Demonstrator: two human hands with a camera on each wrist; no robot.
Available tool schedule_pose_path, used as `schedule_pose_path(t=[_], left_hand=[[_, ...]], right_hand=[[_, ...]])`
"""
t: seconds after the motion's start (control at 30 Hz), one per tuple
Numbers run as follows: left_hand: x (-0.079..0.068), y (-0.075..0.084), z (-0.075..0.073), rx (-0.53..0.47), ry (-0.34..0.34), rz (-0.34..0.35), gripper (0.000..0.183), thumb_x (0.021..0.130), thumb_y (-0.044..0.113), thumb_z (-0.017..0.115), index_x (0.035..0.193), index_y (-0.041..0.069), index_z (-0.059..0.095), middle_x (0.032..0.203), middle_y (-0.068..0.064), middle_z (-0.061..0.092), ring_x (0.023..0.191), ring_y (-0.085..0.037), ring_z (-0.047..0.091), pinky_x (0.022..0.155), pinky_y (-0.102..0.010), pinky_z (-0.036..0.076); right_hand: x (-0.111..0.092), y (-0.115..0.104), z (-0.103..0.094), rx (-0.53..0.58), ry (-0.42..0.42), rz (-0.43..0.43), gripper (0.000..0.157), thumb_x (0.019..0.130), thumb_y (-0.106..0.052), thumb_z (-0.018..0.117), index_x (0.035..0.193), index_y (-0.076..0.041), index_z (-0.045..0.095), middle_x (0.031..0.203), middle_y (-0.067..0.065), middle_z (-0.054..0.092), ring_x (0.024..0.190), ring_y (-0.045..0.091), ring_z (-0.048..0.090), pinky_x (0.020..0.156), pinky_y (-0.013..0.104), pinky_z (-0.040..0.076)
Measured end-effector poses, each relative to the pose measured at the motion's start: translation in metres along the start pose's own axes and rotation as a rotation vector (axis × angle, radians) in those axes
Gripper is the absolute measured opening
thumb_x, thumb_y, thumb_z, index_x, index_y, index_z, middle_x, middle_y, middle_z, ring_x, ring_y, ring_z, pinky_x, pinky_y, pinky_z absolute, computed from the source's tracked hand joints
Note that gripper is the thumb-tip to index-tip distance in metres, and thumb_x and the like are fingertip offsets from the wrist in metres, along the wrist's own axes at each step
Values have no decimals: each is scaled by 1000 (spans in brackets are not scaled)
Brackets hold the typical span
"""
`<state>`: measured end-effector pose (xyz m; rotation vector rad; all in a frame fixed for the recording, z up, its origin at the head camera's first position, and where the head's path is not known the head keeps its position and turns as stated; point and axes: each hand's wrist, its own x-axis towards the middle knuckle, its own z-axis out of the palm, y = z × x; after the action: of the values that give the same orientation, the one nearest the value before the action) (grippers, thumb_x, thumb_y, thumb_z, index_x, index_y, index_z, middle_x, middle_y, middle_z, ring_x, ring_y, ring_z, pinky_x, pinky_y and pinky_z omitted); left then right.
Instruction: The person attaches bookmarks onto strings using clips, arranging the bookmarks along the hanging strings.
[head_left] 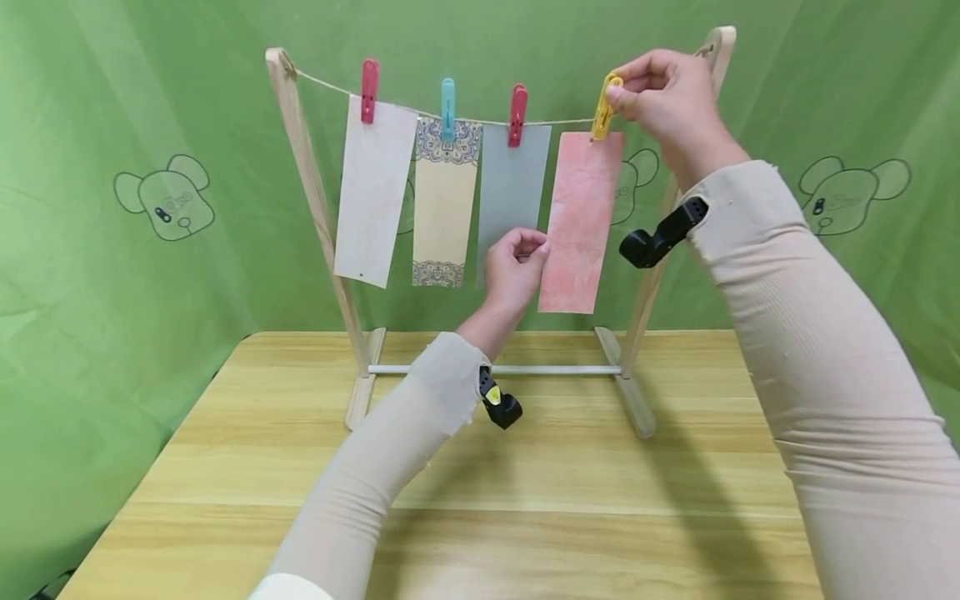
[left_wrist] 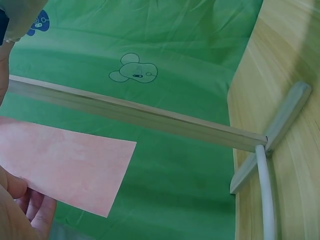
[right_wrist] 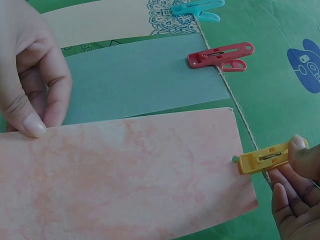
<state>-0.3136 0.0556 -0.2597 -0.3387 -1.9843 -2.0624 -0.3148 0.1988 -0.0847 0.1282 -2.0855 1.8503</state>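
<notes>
A pink marbled paper strip [head_left: 581,225] hangs at the right end of the string. My right hand [head_left: 678,104] pinches the handle end of a yellow clothespin [head_left: 606,108], whose tip sits over the strip's top edge at the string. Lower down, my left hand [head_left: 513,271] holds the strip's left edge between thumb and fingers. In the right wrist view, the yellow clothespin [right_wrist: 265,160] lies across the string beside the pink strip [right_wrist: 125,175]. The left wrist view shows the lower end of the pink strip [left_wrist: 75,165] with the left fingers [left_wrist: 42,215] at its edge.
Left of the pink strip hang a grey-blue strip [head_left: 513,183], a patterned beige strip [head_left: 444,212] and a white strip [head_left: 375,192], held by red and blue clothespins [head_left: 447,108]. The string spans a wooden frame [head_left: 307,167] on a wooden table [head_left: 570,500]. Green cloth [head_left: 187,275] hangs behind.
</notes>
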Motion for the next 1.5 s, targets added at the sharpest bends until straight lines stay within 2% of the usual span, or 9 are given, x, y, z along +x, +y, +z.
schedule_pose_path(t=[0.17, 0.4, 0.63, 0.9, 1.23, 1.37, 1.5], left_hand=[[0, 1, 1, -9, 1, -7, 9, 85, 0, 65, 94, 0, 65, 89, -9, 65, 75, -7, 53, 69, -14, 48], [1, 6, 5, -25, -5, -29, 8, 85, 0, 66, 93, 0, 65, 88, -10, 65, 72, -7, 53, 66, -14, 48], [0, 11, 6, -44, -18, -49, 8, 85, 0, 65, 94, 0, 65, 88, -10, 65, 72, -7, 53, 65, -14, 49], [0, 9, 8, -74, -20, -78, 8, 85, 0, 65, 93, 1, 65, 88, -9, 64, 70, -6, 53, 63, -15, 50], [2, 7, 8, -91, -22, -95, 7, 86, 1, 65, 93, 1, 65, 84, -6, 62, 69, -8, 53, 62, -17, 51], [3, 6, 7, -89, -22, -93, 8, 86, 1, 64, 94, 1, 65, 84, -5, 62, 69, -7, 52, 61, -16, 49], [5, 4, 4, -95, -29, -97, 10, 87, 2, 64, 96, 0, 66, 82, -3, 60, 70, -7, 52, 63, -17, 49]], right_hand=[[1, -2, 0, 19, 7, 30, 11, 81, 4, 69, 83, -7, 65, 81, 2, 61, 75, 10, 56, 63, 12, 51], [0, -4, 0, -39, 21, 44, 13, 81, 3, 69, 82, -9, 65, 81, 0, 59, 77, 9, 53, 63, 12, 50], [-2, -3, 0, -34, 18, 50, 14, 82, 5, 68, 83, -8, 64, 81, 1, 60, 74, 11, 52, 55, 15, 48], [-3, -1, 0, -101, -15, 10, 13, 82, 4, 67, 84, -8, 63, 78, 0, 61, 69, 10, 51, 52, 15, 45], [-2, -1, -5, -271, -84, 28, 12, 85, -11, 69, 95, -12, 63, 85, -5, 61, 79, 8, 51, 62, 13, 46], [-1, 1, -4, -359, -100, -2, 26, 86, -21, 69, 110, -11, 64, 88, -7, 60, 79, 7, 50, 63, 13, 44], [0, 3, -2, -371, -99, -13, 43, 86, -26, 68, 124, -7, 60, 92, -10, 62, 86, 6, 51, 70, 14, 44]])
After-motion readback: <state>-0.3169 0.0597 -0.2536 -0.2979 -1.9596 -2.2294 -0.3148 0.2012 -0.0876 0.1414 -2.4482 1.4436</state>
